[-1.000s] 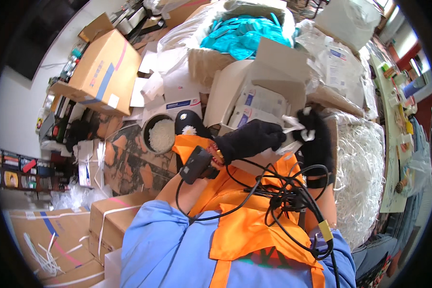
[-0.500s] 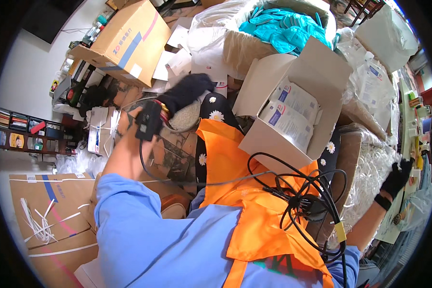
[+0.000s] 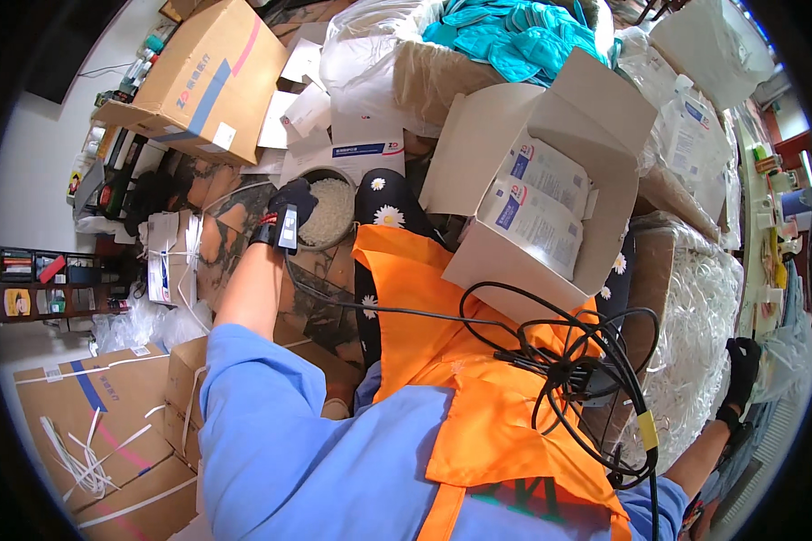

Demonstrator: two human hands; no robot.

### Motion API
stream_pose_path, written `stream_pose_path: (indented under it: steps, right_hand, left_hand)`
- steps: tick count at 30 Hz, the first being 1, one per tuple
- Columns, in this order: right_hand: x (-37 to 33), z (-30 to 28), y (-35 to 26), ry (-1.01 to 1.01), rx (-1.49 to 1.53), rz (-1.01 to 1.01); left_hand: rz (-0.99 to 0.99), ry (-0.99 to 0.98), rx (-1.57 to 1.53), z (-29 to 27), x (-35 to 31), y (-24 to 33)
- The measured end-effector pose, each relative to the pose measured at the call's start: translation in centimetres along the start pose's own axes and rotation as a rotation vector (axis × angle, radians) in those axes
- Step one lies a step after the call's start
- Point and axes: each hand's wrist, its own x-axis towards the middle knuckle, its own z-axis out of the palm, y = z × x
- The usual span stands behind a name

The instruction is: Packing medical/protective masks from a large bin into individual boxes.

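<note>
My left hand (image 3: pixel 294 206), in a black glove, lies over the left rim of a round grey bowl (image 3: pixel 341 236) filled with small white grains. Its fingers merge into dark shapes, so their grip cannot be made out. A small dark device (image 3: pixel 288 227) sits at that wrist, with a cable running across my lap. Far to the right, my black-gloved right hand (image 3: pixel 742 365) hovers beside the box of clear, stringy plastic (image 3: pixel 690 316), fingers slightly apart and nothing visible in them. On my lap stands an open white carton (image 3: pixel 514 270) holding white printed packets (image 3: pixel 537 225).
Ahead, a plastic-lined box (image 3: pixel 370 72) overflows with turquoise face masks (image 3: pixel 519 41). Brown cartons stand at the far left (image 3: pixel 203 86) and near left (image 3: pixel 108 406). Coiled black cables (image 3: pixel 568 370) rest on my orange apron (image 3: pixel 406 298). A cluttered table (image 3: pixel 762 234) runs along the right.
My left hand has drawn back from beyond the bowl to its left rim. My right hand has moved slightly nearer to me. The whole view has shifted a little.
</note>
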Motion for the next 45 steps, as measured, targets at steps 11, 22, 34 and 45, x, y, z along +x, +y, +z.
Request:
stream_pose_path:
  steps: [11,22,34,45]
  right_hand:
    - [-1.0,-2.7,-16.1,0.379,-0.049,-0.171]
    - [-5.0,3.5,-49.5,-0.217,0.537,-1.048]
    - [-4.6,10.5,-48.7,-0.327,0.306,-0.975]
    - [-9.6,10.4,-48.5,-0.12,0.107,-1.079]
  left_hand:
    - [1.085,0.497,-0.399,-13.7,-3.2,23.8]
    - [1.03,0.066,-0.296,-9.4,-13.8,31.9]
    - [1.004,-0.175,-0.573,-10.0,-16.8,33.8]
    - [0.861,-0.039,-0.624,-11.6,-12.1,31.8]
